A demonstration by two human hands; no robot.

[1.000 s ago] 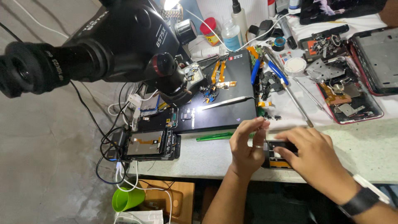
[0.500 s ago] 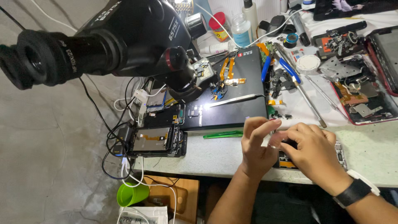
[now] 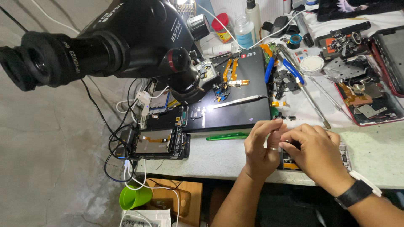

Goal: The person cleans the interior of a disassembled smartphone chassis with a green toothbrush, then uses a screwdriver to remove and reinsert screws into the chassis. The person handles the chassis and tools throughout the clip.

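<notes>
Both hands huddle over the opened dark phone (image 3: 290,162) on the pale worktop (image 3: 378,147). Left hand (image 3: 263,147) and right hand (image 3: 315,153) grip it, fingers curled. What they pinch is hidden.

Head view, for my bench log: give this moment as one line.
left hand: fingers pinched together above opened phone | right hand: resting on phone, covering it | green plastic pry tool: flat on white worktable, untouched

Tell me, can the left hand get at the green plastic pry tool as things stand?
Probably yes. The green pry tool lies bare on the bench just beside the left hand, with nothing between them, though that hand is busy at the opened phone.
</notes>
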